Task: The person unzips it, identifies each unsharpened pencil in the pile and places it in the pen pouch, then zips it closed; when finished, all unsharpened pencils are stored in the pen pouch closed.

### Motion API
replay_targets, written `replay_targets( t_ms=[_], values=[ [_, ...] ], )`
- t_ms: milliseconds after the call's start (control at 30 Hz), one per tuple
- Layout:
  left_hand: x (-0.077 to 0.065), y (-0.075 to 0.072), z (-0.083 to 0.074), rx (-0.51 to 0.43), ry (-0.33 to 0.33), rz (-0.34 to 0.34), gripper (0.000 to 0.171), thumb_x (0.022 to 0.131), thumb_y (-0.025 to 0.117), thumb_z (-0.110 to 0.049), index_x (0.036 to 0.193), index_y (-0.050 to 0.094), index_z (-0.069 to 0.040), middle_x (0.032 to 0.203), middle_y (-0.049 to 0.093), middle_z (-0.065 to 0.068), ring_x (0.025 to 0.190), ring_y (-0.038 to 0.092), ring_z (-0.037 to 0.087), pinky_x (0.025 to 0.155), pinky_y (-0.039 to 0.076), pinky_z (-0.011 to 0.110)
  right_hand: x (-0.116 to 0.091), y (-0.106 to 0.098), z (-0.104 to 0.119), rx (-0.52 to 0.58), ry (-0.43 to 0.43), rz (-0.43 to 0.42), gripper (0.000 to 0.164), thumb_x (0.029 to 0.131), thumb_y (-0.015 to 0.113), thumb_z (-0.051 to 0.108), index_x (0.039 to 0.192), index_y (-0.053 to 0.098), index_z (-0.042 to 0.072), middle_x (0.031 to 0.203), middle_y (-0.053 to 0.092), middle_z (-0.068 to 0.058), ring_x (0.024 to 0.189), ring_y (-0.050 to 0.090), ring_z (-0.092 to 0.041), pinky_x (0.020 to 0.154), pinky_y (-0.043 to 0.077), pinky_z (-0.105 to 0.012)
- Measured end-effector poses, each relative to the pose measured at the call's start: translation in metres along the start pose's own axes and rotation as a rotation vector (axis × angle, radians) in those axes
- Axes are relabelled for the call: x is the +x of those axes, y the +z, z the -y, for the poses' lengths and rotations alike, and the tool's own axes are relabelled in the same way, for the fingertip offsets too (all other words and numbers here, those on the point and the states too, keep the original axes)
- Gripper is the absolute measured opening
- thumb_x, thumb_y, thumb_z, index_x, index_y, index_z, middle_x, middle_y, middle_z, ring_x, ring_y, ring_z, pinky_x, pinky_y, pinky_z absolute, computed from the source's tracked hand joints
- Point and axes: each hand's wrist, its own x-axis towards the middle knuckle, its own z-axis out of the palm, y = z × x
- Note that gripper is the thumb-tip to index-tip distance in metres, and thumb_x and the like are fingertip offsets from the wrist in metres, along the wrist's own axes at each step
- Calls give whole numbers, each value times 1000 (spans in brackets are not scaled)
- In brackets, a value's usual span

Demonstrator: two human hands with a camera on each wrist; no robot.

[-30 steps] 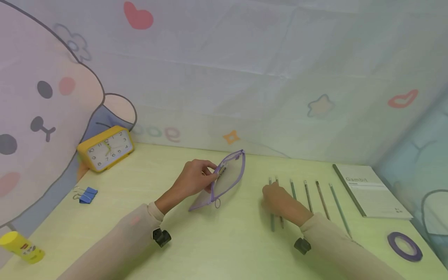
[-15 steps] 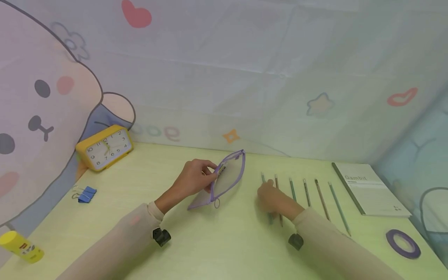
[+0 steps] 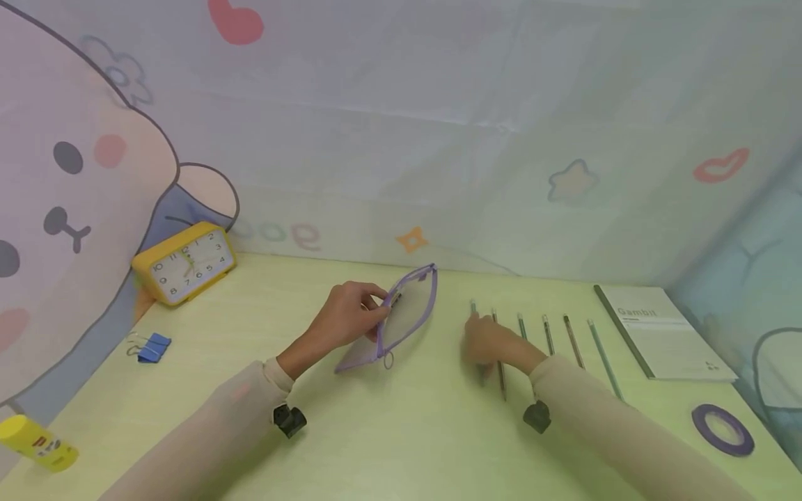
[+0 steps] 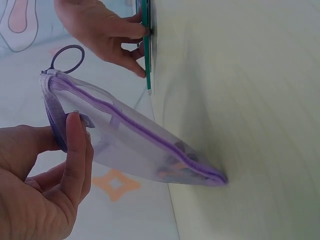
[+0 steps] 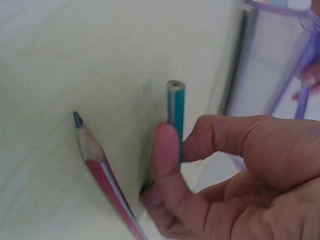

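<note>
My left hand (image 3: pixel 341 316) pinches the rim of a see-through pencil pouch (image 3: pixel 413 314) with purple zipper edging, its mouth spread apart and a small ring on the zipper end. Small items inside show blurred through the mesh in the left wrist view. To the right, my right hand (image 3: pixel 498 344) pinches a green pencil (image 5: pixel 178 102) between thumb and fingers, its flat unsharpened end upward in the right wrist view. Beside it a red-and-silver striped pencil (image 5: pixel 107 185) with a dark sharpened tip lies on the table.
Several more pencils lie in a row right of my right hand, among them a pale green pencil (image 3: pixel 604 358). A notebook (image 3: pixel 670 341) and purple tape roll (image 3: pixel 723 430) are far right. At left stand a yellow alarm clock (image 3: pixel 186 264), blue binder clip (image 3: pixel 153 348) and glue stick (image 3: pixel 40 443).
My right hand has moved slightly left, away from the other pencils, bringing the green pencil along. The left hand stays on the pouch. The head view has shifted slightly.
</note>
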Motion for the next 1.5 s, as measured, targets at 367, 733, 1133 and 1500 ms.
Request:
replay_targets(
  t_ms=[367,733,1133,1500],
  values=[
    [1,2,-1,4,8,3,34,94,64,-13,124,70,0,85,78,15,54,71,13,49,51,27,-18,-68,0,1066,-117,151,76,91,54,10,157,21,-7,158,33,-23,126,57,-33,111,42,-39],
    [1,3,0,-11,2,13,32,95,65,-15,124,70,-1,82,77,11,54,72,13,56,59,30,22,-63,34,1243,-178,260,44,97,52,0,137,46,-16,140,52,-24,103,65,-16,88,56,-25],
    [4,-1,3,-1,8,10,33,95,64,-15,125,69,-1,85,78,13,54,72,12,58,57,26,38,-56,66,836,-62,111,14,91,64,13,82,60,4,79,66,0,72,68,-13,78,53,-35],
    [4,-7,4,2,5,-8,31,96,65,-15,123,70,0,85,78,15,55,72,14,63,61,30,-2,-57,69,697,-198,-231,44,97,63,19,138,60,2,117,71,-16,99,73,-24,83,58,-35]
  ],
)
